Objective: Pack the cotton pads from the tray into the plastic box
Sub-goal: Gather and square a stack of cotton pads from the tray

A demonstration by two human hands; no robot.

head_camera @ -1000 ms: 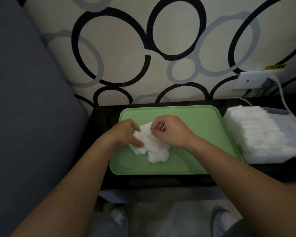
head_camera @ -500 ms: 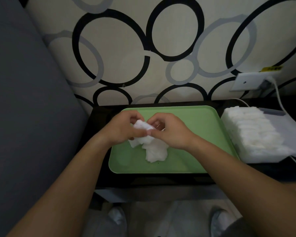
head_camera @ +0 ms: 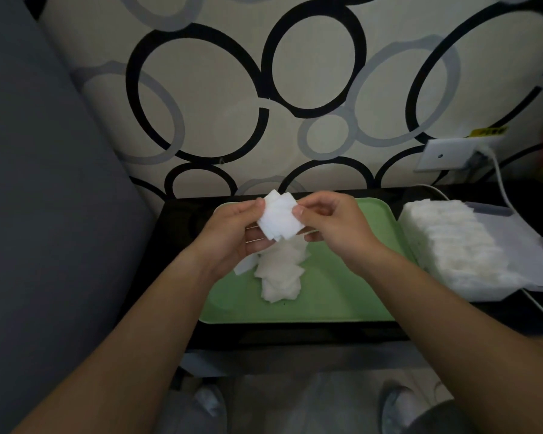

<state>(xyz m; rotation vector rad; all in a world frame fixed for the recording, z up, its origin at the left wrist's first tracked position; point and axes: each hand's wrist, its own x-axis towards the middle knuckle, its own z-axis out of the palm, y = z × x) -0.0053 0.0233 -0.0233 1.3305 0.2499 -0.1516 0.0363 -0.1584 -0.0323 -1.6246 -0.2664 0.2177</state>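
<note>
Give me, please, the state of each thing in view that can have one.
Pale green plastic tray: flat on the dark table.
Loose pile of white cotton pads: lying on the tray, unpacked.
Small stack of white square cotton pads: held above the tray by both hands.
Left hand: grips the stack's left side.
Right hand: pinches its right edge.
Clear plastic box: open, packed with rows of pads.

- White square cotton pads (head_camera: 279, 223) looked soft and fibrous — matt, with fluffy edges.
- Pale green plastic tray (head_camera: 342, 296) was smooth, with a dull sheen.
- Translucent white plastic box (head_camera: 511, 245) looked smooth and frosted.
- Black table top (head_camera: 179, 220) was faintly glossy.
</note>
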